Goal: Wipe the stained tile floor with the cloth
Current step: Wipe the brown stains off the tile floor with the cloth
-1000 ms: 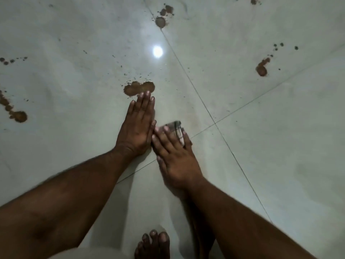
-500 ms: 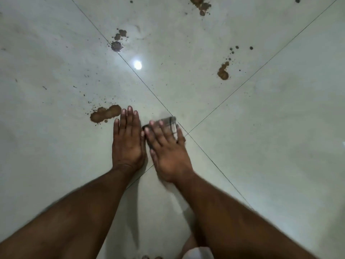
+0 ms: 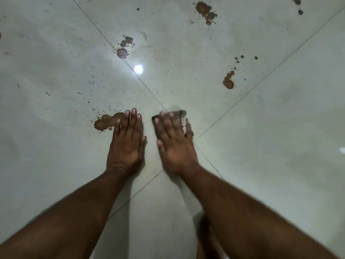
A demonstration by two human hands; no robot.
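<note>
My right hand [image 3: 174, 141] presses flat on a small grey striped cloth [image 3: 179, 114], which shows only past my fingertips; the rest is hidden under the palm. It lies by the crossing of two tile joints on the pale glossy floor [image 3: 270, 137]. My left hand [image 3: 128, 141] rests flat on the floor, fingers together, holding nothing. Its fingertips touch the edge of a brown stain [image 3: 107, 121]. Other brown stains lie farther off: one by the joint [image 3: 123, 51], one at the right [image 3: 228, 82], one at the top [image 3: 205, 11].
Fine dark specks scatter over the tile left of the joint. A bright lamp reflection [image 3: 138, 69] shines on the floor ahead. A foot is dimly visible under my right forearm at the bottom edge.
My right hand with the cloth has slid right, away from my left hand, opening a gap between them. The view has shifted, so the stains sit lower and further right.
</note>
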